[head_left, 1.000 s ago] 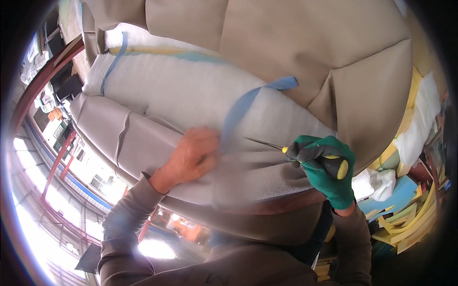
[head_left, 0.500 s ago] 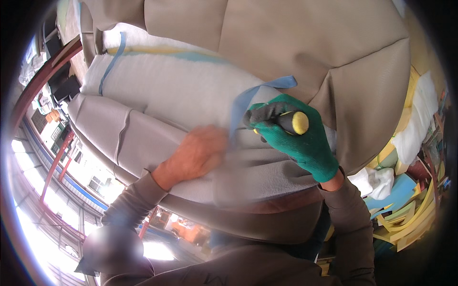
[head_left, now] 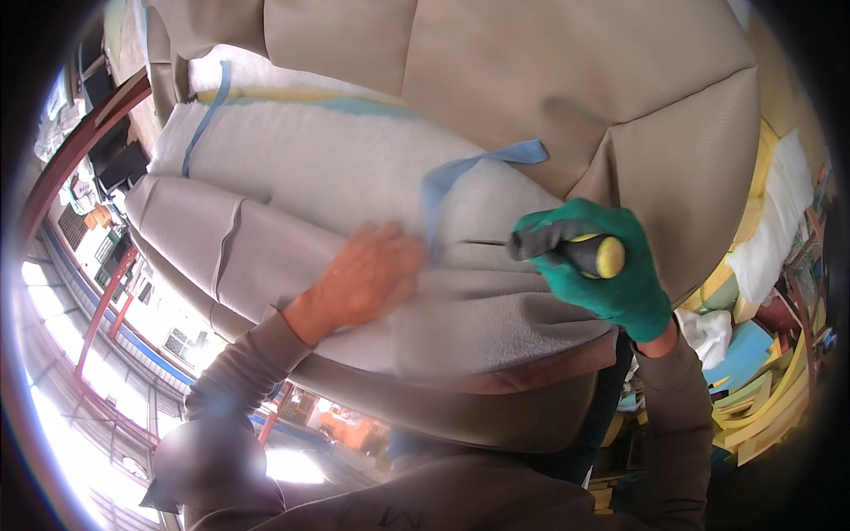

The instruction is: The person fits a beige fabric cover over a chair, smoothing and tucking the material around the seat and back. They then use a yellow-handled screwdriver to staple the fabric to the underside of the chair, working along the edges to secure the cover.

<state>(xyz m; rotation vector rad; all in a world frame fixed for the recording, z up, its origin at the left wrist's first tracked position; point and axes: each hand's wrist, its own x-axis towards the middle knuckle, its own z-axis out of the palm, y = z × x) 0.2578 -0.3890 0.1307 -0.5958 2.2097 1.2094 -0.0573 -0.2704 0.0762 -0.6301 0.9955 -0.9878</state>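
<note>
My right hand (head_left: 593, 265), in a green knit glove with dark grey fingertips, is closed round the black and yellow handle of an awl-like tool (head_left: 607, 257). Its thin dark metal shaft points left, with the tip near a blue strap (head_left: 438, 190). That strap lies across white padding (head_left: 310, 155) and runs down beside the fingers of my bare left hand (head_left: 363, 274). These fingers are bent at the upper edge of a grey fabric-backed cover (head_left: 292, 252); what they grip, if anything, is hidden. Part of the cover right of them is blurred.
Beige leather-like upholstery (head_left: 531, 71) spreads over the far side. A second blue strap (head_left: 206, 119) crosses the padding at left. Yellow foam offcuts (head_left: 761, 407), a blue foam piece (head_left: 744, 354) and white wadding (head_left: 779, 221) are heaped at right. A red metal beam (head_left: 80, 155) stands left.
My right hand has moved right and slightly down with the tool, away from the blue strap, so the thin shaft now shows. My left hand stays in nearly the same place.
</note>
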